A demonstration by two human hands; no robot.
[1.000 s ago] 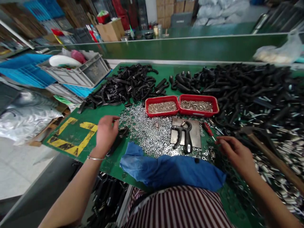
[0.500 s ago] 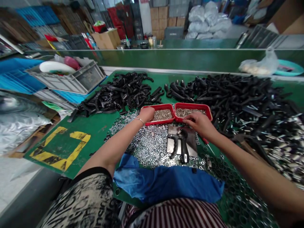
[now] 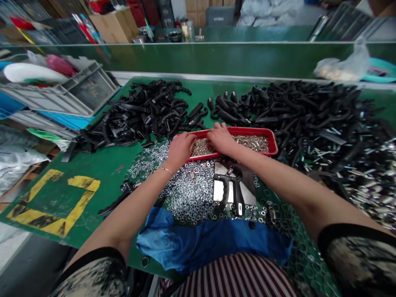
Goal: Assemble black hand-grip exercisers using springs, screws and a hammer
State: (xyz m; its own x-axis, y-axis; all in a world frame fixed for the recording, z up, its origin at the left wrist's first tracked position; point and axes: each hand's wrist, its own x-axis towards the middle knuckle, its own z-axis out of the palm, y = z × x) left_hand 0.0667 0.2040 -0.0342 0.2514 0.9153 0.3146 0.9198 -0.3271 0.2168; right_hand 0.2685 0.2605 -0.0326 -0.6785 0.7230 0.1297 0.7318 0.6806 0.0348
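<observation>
My left hand (image 3: 181, 150), with a thin bracelet at its wrist, lies over the left end of the left red tray (image 3: 204, 157). Its fingers are curled in at the small shiny metal parts (image 3: 201, 147); what they hold is hidden. My right hand (image 3: 221, 138) is bent over the right end of this tray, close beside the right red tray (image 3: 272, 142), which holds pin-like metal pieces (image 3: 255, 143). Its fingertips are out of sight too. Below the trays, two black curved handles (image 3: 237, 192) lie on a metal plate (image 3: 250, 181).
Loose metal rings (image 3: 185, 194) cover the table (image 3: 120, 167) before me. A left heap of black handles (image 3: 145, 109) and a right heap of black handles (image 3: 309, 107) stand behind. A blue cloth (image 3: 213, 243) lies at the front edge; a grey crate (image 3: 89, 88) stands left.
My right hand has moved left from the right tray to the left tray's right end. My left hand stays at the left tray, its fingers now more visible. The view has tilted down.
</observation>
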